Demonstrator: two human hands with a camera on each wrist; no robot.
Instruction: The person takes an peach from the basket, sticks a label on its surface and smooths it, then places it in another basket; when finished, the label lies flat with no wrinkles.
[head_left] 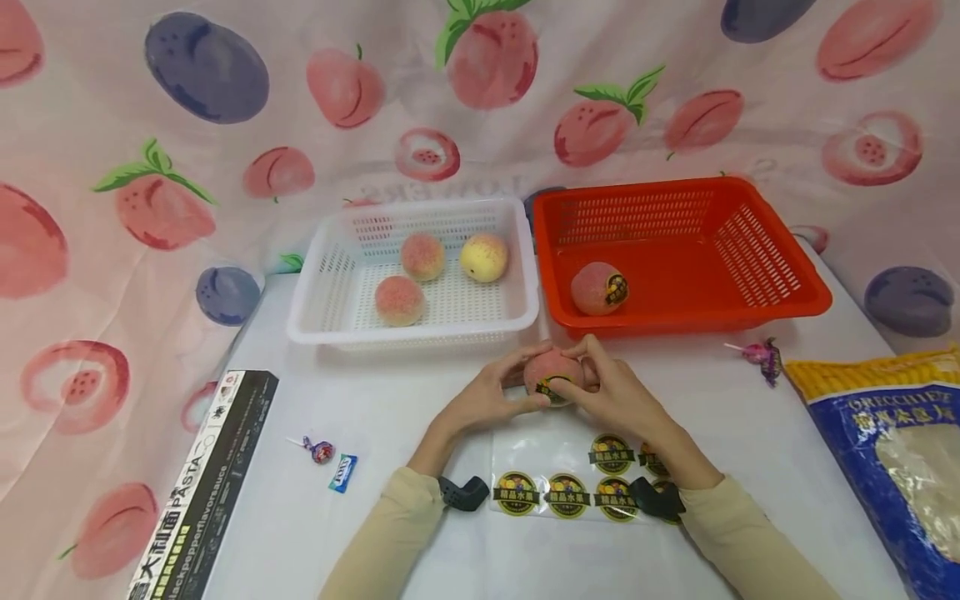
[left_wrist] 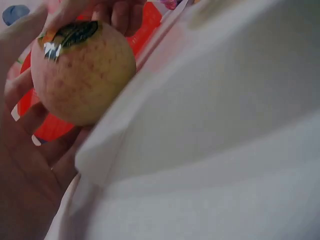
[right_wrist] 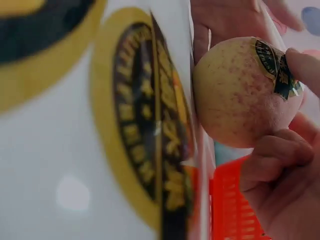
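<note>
A pink-and-yellow peach (head_left: 551, 364) is held between both hands above the near edges of the baskets. Around its left side curl the fingers of my left hand (head_left: 483, 397), the thumb at the front. My right hand (head_left: 621, 393) grips the other side, its thumb on a black-and-gold fruit sticker (right_wrist: 280, 70) on the skin. In the left wrist view the same sticker (left_wrist: 75, 36) looks shiny and lies across the peach's top. Below the hands lies a clear sheet of round stickers (head_left: 567, 495), partly covered by the right wrist.
Behind, a white basket (head_left: 302, 308) holds three peaches, and a red basket (head_left: 690, 275) holds one peach (head_left: 596, 289) with a sticker. Lollipops (head_left: 321, 452), a small wrapped candy (head_left: 343, 472), a black pasta box (head_left: 217, 483) and a blue-and-yellow pasta bag (head_left: 885, 450) lie around.
</note>
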